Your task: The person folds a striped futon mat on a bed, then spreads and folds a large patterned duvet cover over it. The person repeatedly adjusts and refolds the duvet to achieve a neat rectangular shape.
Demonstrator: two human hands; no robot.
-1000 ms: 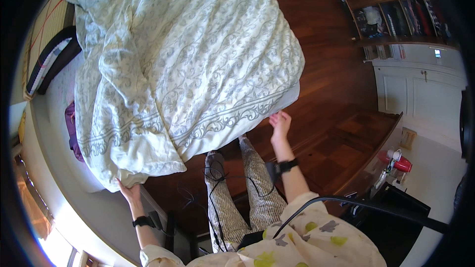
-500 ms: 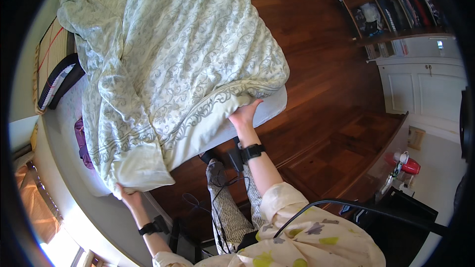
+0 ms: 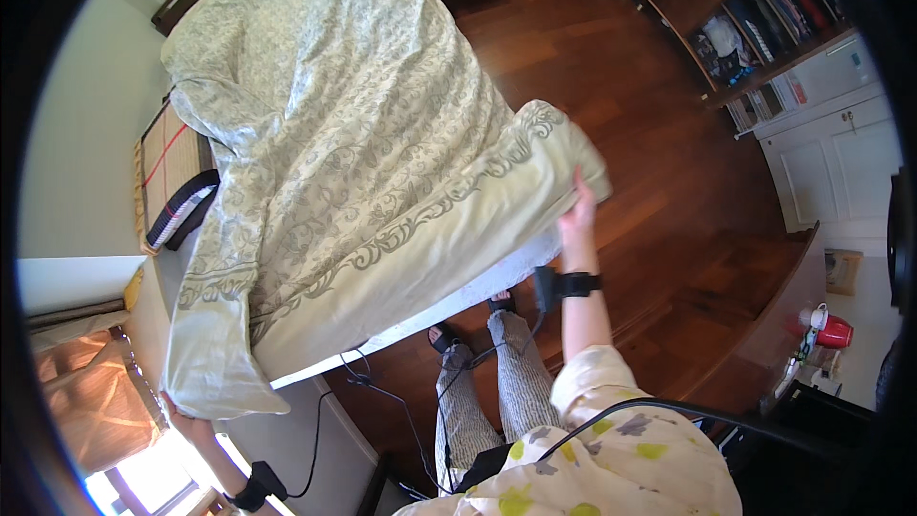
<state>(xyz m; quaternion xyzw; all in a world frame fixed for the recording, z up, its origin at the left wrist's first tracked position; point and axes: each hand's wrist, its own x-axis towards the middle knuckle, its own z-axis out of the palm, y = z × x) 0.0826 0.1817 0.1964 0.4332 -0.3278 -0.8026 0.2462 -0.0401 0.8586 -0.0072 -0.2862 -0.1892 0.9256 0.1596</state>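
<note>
Gripping the floral duvet by its edge, left hand at 8 o'clock, right hand at 3. Wide grip probably spreads it.

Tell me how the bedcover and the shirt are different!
The bedcover has gray swirls and leaves; the shirt has separate green and gray patches. The bedcover is much bigger than the shirt. The bedcover is spread over the bed, while the shirt is being worn. Both are pale, patterned cloth.

Pale patterned duvet, rumpled, outspread
</note>
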